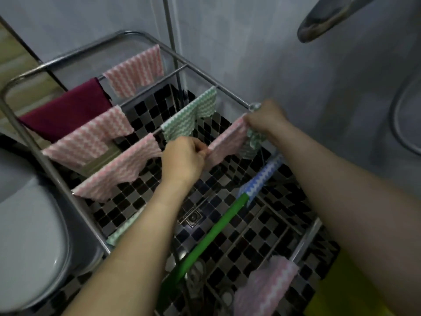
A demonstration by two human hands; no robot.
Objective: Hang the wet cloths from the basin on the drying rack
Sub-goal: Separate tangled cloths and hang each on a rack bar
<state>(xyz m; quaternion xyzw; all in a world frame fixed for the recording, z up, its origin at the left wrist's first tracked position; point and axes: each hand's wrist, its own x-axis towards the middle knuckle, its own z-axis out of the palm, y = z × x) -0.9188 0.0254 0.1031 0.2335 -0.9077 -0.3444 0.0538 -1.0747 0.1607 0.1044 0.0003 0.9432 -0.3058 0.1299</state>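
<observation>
Over the drying rack (127, 33), you are gripping the pink cloth (227, 140) by both ends, left hand (184, 156) and right hand (265, 119), stretching it flat for even drying.

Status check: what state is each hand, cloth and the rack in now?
held pink cloth: stretched between both hands.
left hand: pinching one end.
right hand: gripping the other end.
maroon cloth: draped over a rail.
green zigzag cloth: draped over a rail.
blue cloth: hanging on a rail.
drying rack: unfolded, partly filled.
</observation>
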